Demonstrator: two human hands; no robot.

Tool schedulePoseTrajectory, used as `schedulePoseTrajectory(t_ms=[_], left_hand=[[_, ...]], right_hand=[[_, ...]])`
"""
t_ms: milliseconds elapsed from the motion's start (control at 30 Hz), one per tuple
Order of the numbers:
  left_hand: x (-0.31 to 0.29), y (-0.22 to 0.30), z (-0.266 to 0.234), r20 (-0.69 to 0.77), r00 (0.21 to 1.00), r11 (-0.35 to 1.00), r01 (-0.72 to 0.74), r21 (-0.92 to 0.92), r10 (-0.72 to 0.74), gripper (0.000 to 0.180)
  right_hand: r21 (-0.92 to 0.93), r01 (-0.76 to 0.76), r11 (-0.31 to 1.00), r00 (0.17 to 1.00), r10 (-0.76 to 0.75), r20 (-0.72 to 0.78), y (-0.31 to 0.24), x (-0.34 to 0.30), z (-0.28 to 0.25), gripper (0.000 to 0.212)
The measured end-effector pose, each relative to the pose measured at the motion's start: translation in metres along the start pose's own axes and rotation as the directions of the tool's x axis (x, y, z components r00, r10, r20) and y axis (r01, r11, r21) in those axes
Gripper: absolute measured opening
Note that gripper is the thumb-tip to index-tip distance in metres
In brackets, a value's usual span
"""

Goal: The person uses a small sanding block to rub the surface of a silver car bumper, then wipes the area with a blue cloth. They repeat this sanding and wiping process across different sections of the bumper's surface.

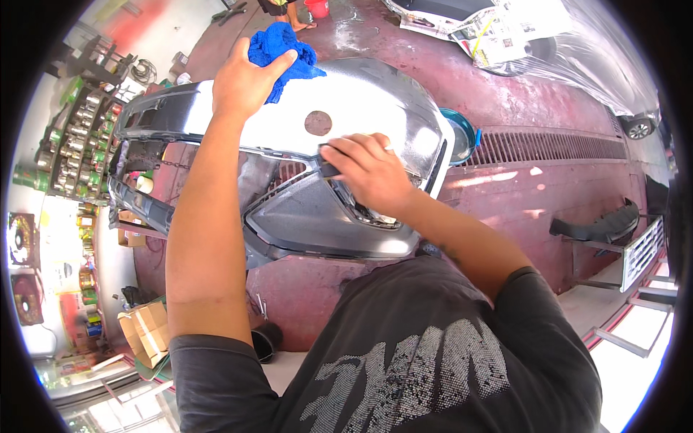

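Note:
A car bumper cover [310, 224], part glossy white and part dark grey, lies raised in front of me. A round hole goes through its white face. My left hand [244, 81] is closed round a crumpled blue cloth [278, 54] at the bumper's far edge, thumb across the cloth. Lower and to the right, my right hand [369, 172] bends its fingers over a small dark pad [327, 164], pressed to the ridge between the white face and the grey lower section. Most of the pad is hidden under the fingers.
Shelves of paint cans [83, 141] line the left wall. A teal basin [462, 136] sits by the floor grate [548, 146], right of the bumper. A sheet-covered car [577, 58] stands far right. Another person's legs [289, 14] and a red bucket [316, 8] are at the back.

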State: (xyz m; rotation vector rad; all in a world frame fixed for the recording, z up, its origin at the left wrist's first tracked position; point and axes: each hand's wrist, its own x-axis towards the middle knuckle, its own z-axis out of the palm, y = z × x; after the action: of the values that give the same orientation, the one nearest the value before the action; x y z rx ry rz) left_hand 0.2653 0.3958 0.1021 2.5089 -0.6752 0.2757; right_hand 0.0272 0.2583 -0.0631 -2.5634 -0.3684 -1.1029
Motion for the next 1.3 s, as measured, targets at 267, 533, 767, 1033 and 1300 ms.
schedulePoseTrajectory(t_ms=[267, 533, 767, 1033, 1300], left_hand=[[-0.004, -0.001, -0.003, -0.032, 0.999, 0.999, 0.021, 0.042, -0.02, 0.093], [-0.004, -0.002, -0.006, -0.018, 0.999, 0.999, 0.035, -0.002, -0.036, 0.094], [0.001, -0.006, -0.003, 0.026, 0.999, 0.999, 0.046, -0.018, -0.045, 0.092], [-0.002, -0.005, -0.001, -0.016, 1.0, 1.0, 0.018, -0.006, -0.018, 0.091], [0.001, -0.002, -0.004, 0.015, 1.0, 1.0, 0.014, 0.0, -0.014, 0.087]], right_hand=[[-0.048, 0.006, 0.999, 1.0, -0.006, 0.013, 0.026, -0.032, -0.024, 0.068], [-0.084, 0.098, 0.992, 0.995, -0.097, 0.018, 0.034, -0.025, -0.03, 0.066], [0.021, 0.022, 1.0, 0.998, -0.021, -0.062, 0.003, 0.006, -0.006, 0.063], [0.15, -0.366, 0.919, 0.929, 0.371, -0.006, 0.021, -0.072, -0.049, 0.072], [0.155, -0.28, 0.948, 0.937, 0.305, -0.173, -0.006, -0.005, -0.003, 0.066]])
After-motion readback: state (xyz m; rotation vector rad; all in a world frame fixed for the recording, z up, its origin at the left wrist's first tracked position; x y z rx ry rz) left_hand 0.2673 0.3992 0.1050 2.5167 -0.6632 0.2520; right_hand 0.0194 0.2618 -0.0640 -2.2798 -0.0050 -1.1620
